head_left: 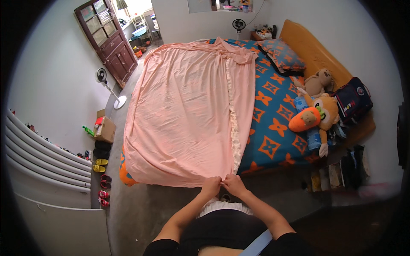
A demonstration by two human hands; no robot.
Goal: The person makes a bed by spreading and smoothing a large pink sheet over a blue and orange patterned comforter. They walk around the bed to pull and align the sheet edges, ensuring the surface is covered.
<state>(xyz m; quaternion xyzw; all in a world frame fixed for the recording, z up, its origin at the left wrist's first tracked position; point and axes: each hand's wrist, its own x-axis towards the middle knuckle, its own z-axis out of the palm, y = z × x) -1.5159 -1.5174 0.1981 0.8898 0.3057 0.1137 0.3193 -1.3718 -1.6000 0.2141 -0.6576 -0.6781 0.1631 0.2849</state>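
Observation:
A pink cloth cover (182, 112) with a ruffled cream trim (234, 128) lies spread over much of the bed. Its far edge is bunched into folds. My left hand (212, 186) pinches the cover's near edge, close to the trim's lower end. Right beside it, my right hand (233, 184) grips the same edge, the two hands almost touching. Beneath the cover, a teal bed sheet (269, 124) with orange flower shapes shows along the right side. An orange corner of bedding (127, 174) sticks out at the lower left.
A patterned pillow (283, 54), plush toys (326, 108) and a dark bag (354, 99) sit by the wooden headboard (307, 41). On the left are a white standing fan (119, 101), a cardboard box (105, 129), slippers (100, 165) and a white radiator (48, 156).

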